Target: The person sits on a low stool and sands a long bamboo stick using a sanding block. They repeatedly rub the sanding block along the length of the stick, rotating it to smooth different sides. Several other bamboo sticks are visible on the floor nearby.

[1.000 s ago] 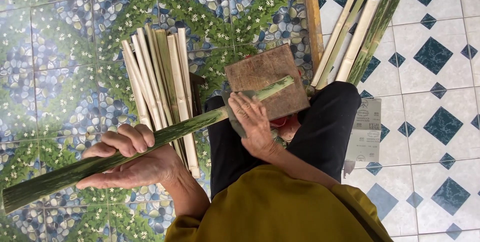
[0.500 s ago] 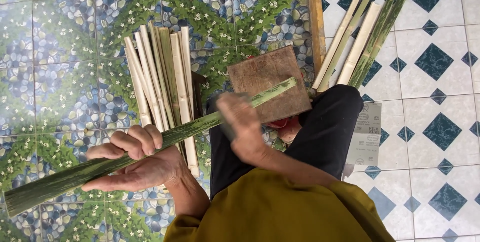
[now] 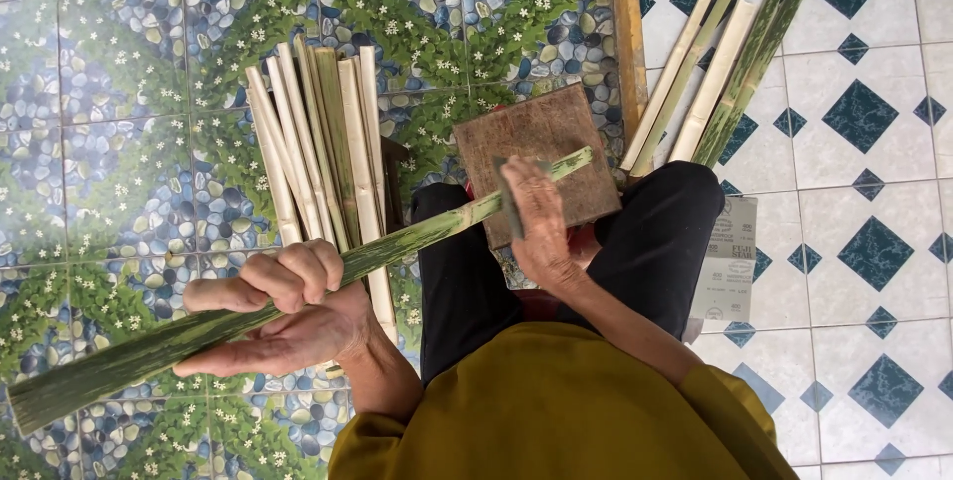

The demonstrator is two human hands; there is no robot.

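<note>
Step in hand looks like trimming or splitting: a long green bamboo strip (image 3: 298, 286) runs from 8 o'clock up to 2 o'clock, its far tip resting on a square brown wooden block (image 3: 556, 147) that sits on the knees. Left hand (image 3: 283, 311) has its fingers (image 3: 298, 276) curled tight around the strip mid-length. Right hand (image 3: 541, 222) is closed on a small dark blade (image 3: 508, 204) set against the strip near the block. Next move likely needs a steady strip and controlled push of the blade. Pale split bamboo slats (image 3: 318, 142) lie on the floor at 11 o'clock, more slats (image 3: 715, 73) at 1 o'clock.
</note>
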